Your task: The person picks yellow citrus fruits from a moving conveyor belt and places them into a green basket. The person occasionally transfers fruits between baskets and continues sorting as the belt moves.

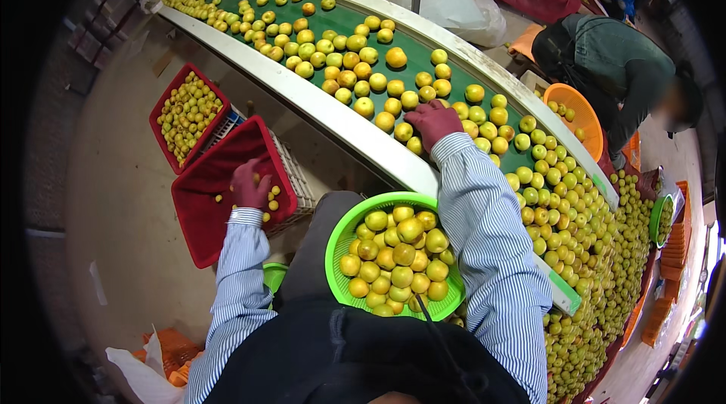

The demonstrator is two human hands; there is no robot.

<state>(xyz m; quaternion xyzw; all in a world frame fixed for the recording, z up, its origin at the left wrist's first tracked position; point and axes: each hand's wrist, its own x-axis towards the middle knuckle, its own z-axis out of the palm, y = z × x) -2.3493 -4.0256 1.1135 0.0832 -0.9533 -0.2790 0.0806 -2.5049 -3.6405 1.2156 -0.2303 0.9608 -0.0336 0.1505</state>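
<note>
My right hand (434, 122), in a dark red glove, reaches over the near rail of a green conveyor belt (408, 43) and touches yellow-green fruits (363, 55) that look like jujubes. Whether its fingers are closed around one is hidden. My left hand (251, 184), also gloved, is over a crate lined with red cloth (195, 214). Several small fruits (273, 205) lie or drop beside it, one by its fingers; its grip is unclear. Against my lap, between my arms, rests a bright green plastic basket (338, 234) holding many fruits.
A second red-lined crate (156, 114) full of fruit stands beyond the first. White rails (340, 112) edge the belt. Fruit is heaped (590, 302) at its right end. Across the belt a person (618, 58) bends beside an orange basket (584, 106). Orange crates (170, 350) lie lower left.
</note>
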